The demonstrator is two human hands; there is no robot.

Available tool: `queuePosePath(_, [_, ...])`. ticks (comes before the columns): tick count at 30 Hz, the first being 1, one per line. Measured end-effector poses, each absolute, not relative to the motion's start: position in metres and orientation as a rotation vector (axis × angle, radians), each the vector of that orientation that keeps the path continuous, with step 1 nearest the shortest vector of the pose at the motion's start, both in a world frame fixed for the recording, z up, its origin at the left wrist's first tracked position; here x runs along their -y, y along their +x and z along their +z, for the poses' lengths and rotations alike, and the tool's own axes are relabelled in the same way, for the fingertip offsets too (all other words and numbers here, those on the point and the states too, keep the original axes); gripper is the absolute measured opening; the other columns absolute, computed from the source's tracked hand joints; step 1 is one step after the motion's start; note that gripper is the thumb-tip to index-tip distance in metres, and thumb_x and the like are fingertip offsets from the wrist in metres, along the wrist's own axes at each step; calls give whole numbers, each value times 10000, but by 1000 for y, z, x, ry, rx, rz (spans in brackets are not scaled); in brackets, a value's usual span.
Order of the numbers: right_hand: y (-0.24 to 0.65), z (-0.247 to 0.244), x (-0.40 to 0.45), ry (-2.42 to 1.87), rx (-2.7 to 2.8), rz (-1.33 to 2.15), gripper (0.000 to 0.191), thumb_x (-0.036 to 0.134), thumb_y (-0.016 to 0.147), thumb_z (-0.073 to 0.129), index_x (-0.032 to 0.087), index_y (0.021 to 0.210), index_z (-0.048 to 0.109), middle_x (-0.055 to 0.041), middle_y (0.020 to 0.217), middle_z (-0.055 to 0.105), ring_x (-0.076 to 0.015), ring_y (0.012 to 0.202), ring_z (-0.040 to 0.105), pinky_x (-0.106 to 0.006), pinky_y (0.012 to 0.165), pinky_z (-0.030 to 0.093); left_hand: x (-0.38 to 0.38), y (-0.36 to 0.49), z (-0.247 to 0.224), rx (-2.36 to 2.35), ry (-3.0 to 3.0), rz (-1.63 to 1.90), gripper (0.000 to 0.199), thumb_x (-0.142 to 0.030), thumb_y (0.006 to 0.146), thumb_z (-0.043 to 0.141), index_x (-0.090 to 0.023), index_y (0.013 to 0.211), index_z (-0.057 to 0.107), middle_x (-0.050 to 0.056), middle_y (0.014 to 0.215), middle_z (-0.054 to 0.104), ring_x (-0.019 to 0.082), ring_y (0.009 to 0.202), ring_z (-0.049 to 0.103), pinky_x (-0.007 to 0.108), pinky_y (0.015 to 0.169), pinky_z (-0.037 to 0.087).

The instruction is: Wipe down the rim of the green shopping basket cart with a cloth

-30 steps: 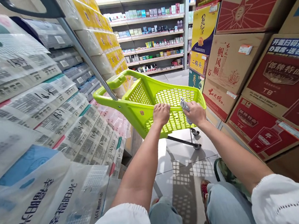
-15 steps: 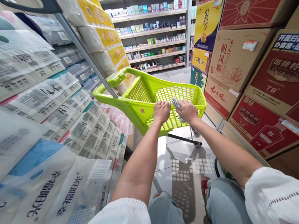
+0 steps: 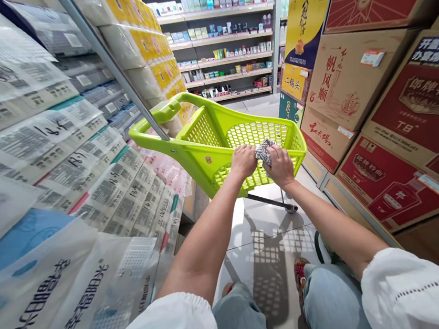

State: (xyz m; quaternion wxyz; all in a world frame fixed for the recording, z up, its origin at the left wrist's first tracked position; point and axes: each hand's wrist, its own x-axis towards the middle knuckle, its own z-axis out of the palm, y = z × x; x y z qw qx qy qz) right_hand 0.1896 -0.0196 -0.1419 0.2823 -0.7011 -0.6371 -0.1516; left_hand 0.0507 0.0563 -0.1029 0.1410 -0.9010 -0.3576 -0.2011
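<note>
While left grip point(image 3: 244, 161) clasps cart rim point(image 3: 218, 152) | striped cloth point(image 3: 264, 151) — in right grip point(image 3: 281, 166)

single head-worn view from above the person's own forearms, facing forward and down, lime-green plastic shopping cart point(image 3: 217, 143) near

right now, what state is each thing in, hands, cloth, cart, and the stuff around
left hand: curled over the cart's near rim
right hand: closed on the cloth
striped cloth: bunched up
green cart: upright
cardboard boxes: stacked
yellow packs: wrapped, stacked
shelves: stocked
</note>
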Motion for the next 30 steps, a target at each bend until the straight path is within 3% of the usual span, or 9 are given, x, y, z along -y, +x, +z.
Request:
queuePosePath(4, [195, -163, 7, -1867, 1815, -439, 499, 407, 911, 365, 176, 1341, 463, -122, 1400, 432, -281, 1143, 414, -389, 927, 351, -58, 51, -115, 1026, -2595, -649, 217, -224, 893, 398, -208, 1004, 584, 95, 998, 633, 249, 989, 529, 382, 886, 348])
queuePosePath(8, [200, -188, -1, -1885, 1998, -383, 453, 335, 944, 284, 258, 1355, 458, -85, 1396, 453, -264, 1094, 447, -401, 915, 340, -63, 51, -123, 1083, -2547, -686, 302, -307, 956, 284, -219, 975, 572, 99, 991, 618, 255, 1017, 504, 393, 928, 315])
queuePosePath(15, [194, -241, -3, -1700, 2272, -372, 415, 255, 974, 245, 313, 1274, 526, -45, 1310, 541, -209, 1013, 466, -339, 839, 340, -80, 54, -129, 1098, -2526, -698, 370, -356, 976, 224, -213, 984, 566, 95, 1020, 612, 247, 1034, 499, 392, 952, 297])
queuePosePath(20, [206, -217, -21, -1490, 2199, -639, 334, 281, 966, 338, 283, 1204, 571, -57, 1193, 603, -190, 927, 485, -319, 775, 334, -90, 49, -134, 1083, -2496, -737, 348, -343, 971, 254, -211, 983, 576, 100, 1011, 621, 251, 1038, 511, 397, 947, 314])
queuePosePath(25, [210, -170, -40, -1501, 1840, -838, 370, 363, 958, 349, 238, 1246, 544, -105, 1233, 568, -238, 974, 483, -356, 778, 345, -96, 44, -139, 1079, -2479, -769, 256, -305, 945, 346, -208, 1012, 573, 107, 1046, 618, 261, 1081, 512, 400, 969, 312])
queuePosePath(30, [204, -196, -49, -1437, 1886, -901, 334, 303, 955, 365, 258, 1223, 558, -78, 1203, 593, -212, 908, 488, -346, 744, 336, -100, 45, -141, 1081, -2474, -791, 298, -346, 958, 309, -212, 981, 574, 97, 1012, 625, 255, 1065, 523, 407, 977, 317])
